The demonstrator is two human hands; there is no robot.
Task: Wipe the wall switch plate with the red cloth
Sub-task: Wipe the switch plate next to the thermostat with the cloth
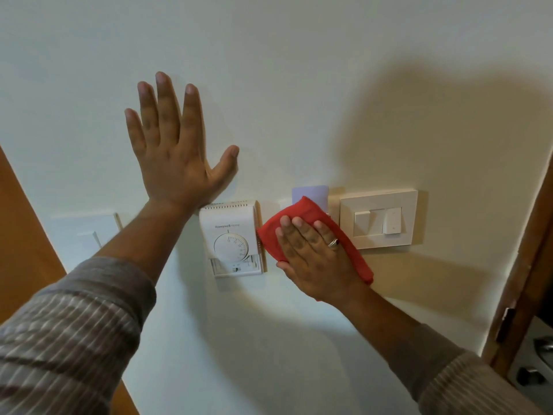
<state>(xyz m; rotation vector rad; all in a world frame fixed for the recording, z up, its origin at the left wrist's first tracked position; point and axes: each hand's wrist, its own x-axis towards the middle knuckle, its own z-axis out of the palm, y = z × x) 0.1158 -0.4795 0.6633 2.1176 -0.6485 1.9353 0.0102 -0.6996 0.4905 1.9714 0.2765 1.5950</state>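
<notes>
Pressing red cloth point(302, 215) flat on wall point(299, 85), right hand point(314, 256).

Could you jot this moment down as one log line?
left hand flat on wall | right hand presses red cloth beside thermostat | switch plate uncovered

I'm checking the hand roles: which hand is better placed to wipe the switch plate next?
Right. The right hand presses the red cloth beside the switch plate; the left hand lies flat, empty, above the thermostat.
</notes>
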